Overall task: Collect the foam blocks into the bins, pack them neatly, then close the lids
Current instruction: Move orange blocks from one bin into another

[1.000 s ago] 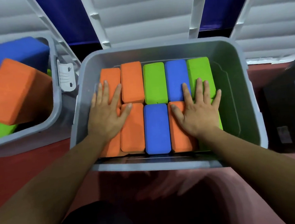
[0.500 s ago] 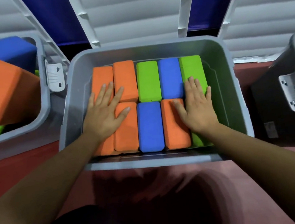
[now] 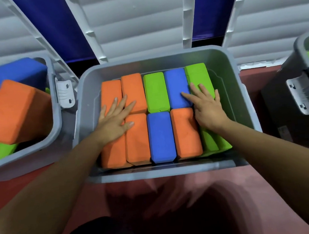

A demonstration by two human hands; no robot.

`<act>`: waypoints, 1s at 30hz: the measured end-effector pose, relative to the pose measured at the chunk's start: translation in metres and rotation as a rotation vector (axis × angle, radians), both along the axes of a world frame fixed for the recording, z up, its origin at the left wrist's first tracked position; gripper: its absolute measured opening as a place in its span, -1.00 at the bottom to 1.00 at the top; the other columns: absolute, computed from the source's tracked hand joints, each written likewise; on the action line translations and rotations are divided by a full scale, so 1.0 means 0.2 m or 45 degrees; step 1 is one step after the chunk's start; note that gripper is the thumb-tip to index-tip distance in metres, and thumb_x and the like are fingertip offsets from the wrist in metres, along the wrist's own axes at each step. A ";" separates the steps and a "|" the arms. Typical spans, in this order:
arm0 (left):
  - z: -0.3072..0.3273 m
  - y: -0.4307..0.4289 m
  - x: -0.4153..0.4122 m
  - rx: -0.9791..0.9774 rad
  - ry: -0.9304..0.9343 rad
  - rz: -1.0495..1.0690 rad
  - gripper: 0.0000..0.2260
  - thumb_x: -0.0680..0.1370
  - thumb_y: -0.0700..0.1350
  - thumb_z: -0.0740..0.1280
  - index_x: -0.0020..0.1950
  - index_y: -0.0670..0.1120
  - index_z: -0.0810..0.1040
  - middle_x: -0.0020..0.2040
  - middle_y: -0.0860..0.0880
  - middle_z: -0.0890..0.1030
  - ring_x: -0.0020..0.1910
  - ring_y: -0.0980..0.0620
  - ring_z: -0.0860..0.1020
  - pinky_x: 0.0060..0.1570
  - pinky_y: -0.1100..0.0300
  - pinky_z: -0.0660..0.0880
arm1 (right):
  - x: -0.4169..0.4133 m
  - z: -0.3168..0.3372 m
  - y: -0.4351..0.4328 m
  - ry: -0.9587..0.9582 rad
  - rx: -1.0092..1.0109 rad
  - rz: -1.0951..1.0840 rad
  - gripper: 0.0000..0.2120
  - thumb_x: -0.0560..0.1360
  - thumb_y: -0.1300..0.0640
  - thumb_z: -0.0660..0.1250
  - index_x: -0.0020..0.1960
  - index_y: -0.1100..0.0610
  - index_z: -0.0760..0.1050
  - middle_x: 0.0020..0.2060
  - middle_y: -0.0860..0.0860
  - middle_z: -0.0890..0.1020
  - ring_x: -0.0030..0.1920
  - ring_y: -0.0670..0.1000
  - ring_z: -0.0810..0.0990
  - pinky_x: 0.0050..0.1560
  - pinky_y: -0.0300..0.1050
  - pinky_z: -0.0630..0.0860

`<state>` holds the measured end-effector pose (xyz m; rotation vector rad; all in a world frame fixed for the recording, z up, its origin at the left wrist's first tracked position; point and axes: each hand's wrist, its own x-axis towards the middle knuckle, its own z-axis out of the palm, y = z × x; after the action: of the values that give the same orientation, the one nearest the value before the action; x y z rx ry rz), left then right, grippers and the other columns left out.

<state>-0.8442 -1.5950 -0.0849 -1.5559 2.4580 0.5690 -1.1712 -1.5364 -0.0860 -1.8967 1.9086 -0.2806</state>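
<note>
A grey bin [image 3: 243, 95] stands in the middle, filled with two tidy rows of orange, green and blue foam blocks. My left hand [image 3: 114, 119] lies flat, fingers spread, on the orange blocks [image 3: 136, 138] at the left. My right hand [image 3: 205, 104] lies flat on the far green block [image 3: 197, 75], its thumb on the far blue block [image 3: 176, 87]. A near green block [image 3: 213, 142] sits tilted under my right wrist. Neither hand grips anything. A near blue block [image 3: 160, 137] lies between my arms.
A second grey bin [image 3: 55, 116] at the left holds loosely piled blocks, a large orange one [image 3: 14, 111] on top, with a white latch [image 3: 64, 94]. A third bin [image 3: 299, 46] with a green block is at the right edge, its latch [image 3: 304, 96] below. Open lids lean behind. Red floor.
My right hand slid away from me and to the right, off the near orange block onto the far green one. My left hand stayed on the orange blocks. The view shifted slightly.
</note>
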 end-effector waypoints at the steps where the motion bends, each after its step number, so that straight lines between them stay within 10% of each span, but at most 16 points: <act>1: 0.02 -0.01 0.00 0.043 0.041 0.031 -0.33 0.60 0.10 0.28 0.56 0.30 -0.08 0.60 0.18 -0.20 0.59 0.05 -0.21 0.52 -0.17 -0.22 | -0.01 0.00 0.00 0.011 0.011 0.022 -0.47 0.64 0.09 0.11 0.58 -0.18 0.16 0.62 -0.12 -0.04 0.61 0.00 -0.17 0.52 0.30 -0.32; 5: 0.12 -0.04 -0.12 -0.132 0.171 -0.051 -0.22 0.39 0.14 0.53 0.53 0.08 0.28 0.53 -0.04 0.21 0.55 -0.05 0.13 0.49 -0.06 0.05 | -0.02 -0.02 0.00 0.116 0.047 0.096 -0.32 0.55 -0.34 0.17 0.59 -0.21 0.04 0.61 -0.12 -0.12 0.60 0.00 -0.21 0.48 0.30 -0.33; 10: 0.07 -0.03 -0.29 0.025 0.132 -0.240 -0.12 0.45 0.09 0.49 0.61 0.10 0.02 0.62 0.06 -0.13 0.59 0.07 -0.20 0.52 0.05 -0.25 | -0.03 -0.01 -0.01 0.058 0.077 0.100 -0.34 0.58 -0.25 0.22 0.60 -0.18 0.06 0.62 -0.11 -0.14 0.60 -0.01 -0.25 0.48 0.32 -0.35; 18: 0.06 -0.03 -0.24 0.125 0.257 -0.199 -0.24 0.52 0.13 0.41 0.61 0.08 0.07 0.60 0.13 -0.10 0.56 0.16 -0.20 0.54 0.05 -0.27 | -0.01 0.01 -0.04 0.128 0.149 0.125 -0.35 0.59 -0.26 0.18 0.60 -0.20 0.01 0.61 -0.11 -0.20 0.59 0.00 -0.29 0.48 0.35 -0.33; 23: 0.02 0.04 -0.17 -0.270 0.122 0.009 -0.23 0.54 0.36 -0.08 0.63 -0.06 -0.02 0.63 0.00 -0.06 0.59 0.09 -0.15 0.57 -0.04 -0.10 | 0.02 0.03 -0.02 0.174 0.142 0.107 -0.37 0.61 -0.26 0.11 0.61 -0.19 -0.03 0.60 -0.10 -0.23 0.58 0.01 -0.31 0.48 0.35 -0.35; 30: -0.11 0.09 -0.19 -0.514 0.013 -0.017 -0.25 0.58 0.36 -0.05 0.63 -0.08 0.00 0.63 -0.03 -0.01 0.61 0.02 -0.07 0.56 -0.10 -0.07 | 0.04 -0.01 -0.02 0.194 0.098 0.075 -0.40 0.62 -0.24 0.10 0.60 -0.19 0.00 0.61 -0.09 -0.21 0.59 0.01 -0.31 0.47 0.33 -0.37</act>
<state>-0.8823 -1.5776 -0.1076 -1.6668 2.7108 0.0758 -1.1628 -1.5401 -0.0871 -1.9684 1.9258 -0.0444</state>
